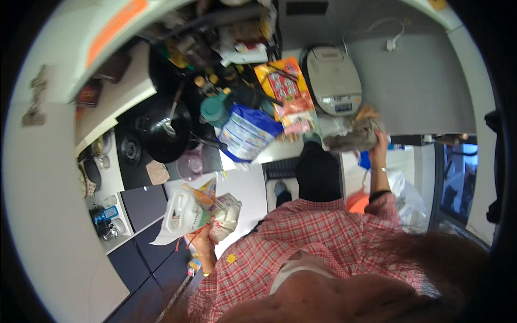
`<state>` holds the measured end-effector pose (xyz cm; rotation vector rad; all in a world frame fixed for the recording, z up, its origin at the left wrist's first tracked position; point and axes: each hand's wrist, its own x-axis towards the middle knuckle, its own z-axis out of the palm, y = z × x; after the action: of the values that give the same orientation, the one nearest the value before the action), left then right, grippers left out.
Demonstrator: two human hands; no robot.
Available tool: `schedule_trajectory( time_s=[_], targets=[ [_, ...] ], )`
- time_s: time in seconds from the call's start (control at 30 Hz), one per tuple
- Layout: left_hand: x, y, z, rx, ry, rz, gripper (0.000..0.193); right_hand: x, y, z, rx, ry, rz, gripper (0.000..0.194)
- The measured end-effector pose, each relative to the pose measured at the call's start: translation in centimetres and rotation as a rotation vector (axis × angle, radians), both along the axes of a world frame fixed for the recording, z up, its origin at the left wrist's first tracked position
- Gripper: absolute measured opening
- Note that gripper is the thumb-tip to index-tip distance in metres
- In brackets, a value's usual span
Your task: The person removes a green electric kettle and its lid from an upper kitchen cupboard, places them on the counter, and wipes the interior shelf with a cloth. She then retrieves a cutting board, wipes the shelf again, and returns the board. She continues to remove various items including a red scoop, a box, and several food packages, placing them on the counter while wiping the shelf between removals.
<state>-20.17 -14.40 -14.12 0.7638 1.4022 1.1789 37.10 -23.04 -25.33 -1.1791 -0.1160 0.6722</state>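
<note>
My left hand (204, 240) clutches several packages out over the floor. Among them are a white plastic bag with a cut-out handle (183, 212), a white printed sack (227, 216) and an orange packet (207, 194). Red cord hangs by the fingers. At the counter's right end, my right hand (379, 147) grips a bunched grey-brown cloth (357, 135), which lies at the counter edge in front of the rice cooker (334, 80). Left of the cloth lie a yellow and red printed packet (284, 80) and a blue and white bag (250, 133).
A black wok (167, 141) with a ladle (171, 119) sits on the cooktop, its handle pointing towards the blue bag. Near the front edge are a pink translucent container (190, 164) and a folded cloth (157, 172). A teal lidded jug (214, 109) stands behind.
</note>
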Motion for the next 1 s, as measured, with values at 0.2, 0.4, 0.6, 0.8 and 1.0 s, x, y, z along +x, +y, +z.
schedule_trajectory(
  time_s=[0.2,0.4,0.6,0.8,1.0],
  targets=[
    [-0.2,-0.6,1.6,0.078,-0.056,-0.05,0.032,-1.7,1.4,16.0,0.173,-0.309,0.176,0.039],
    [-1.2,-1.0,2.1,0.132,-0.107,-0.075,0.038,-2.8,4.5,25.3,0.254,-0.474,0.163,0.037],
    [-1.6,-1.9,3.1,0.129,-0.134,-0.045,0.037,-4.0,5.4,27.0,0.434,-0.298,0.087,0.04],
    [-1.8,-2.3,3.6,0.16,-0.185,-0.041,0.045,-8.0,9.1,34.3,0.659,-0.324,0.272,0.035],
    [-2.8,-3.0,3.4,0.16,-0.185,-0.019,0.045,-13.6,15.2,39.0,0.46,-0.706,0.564,0.039]
  ],
)
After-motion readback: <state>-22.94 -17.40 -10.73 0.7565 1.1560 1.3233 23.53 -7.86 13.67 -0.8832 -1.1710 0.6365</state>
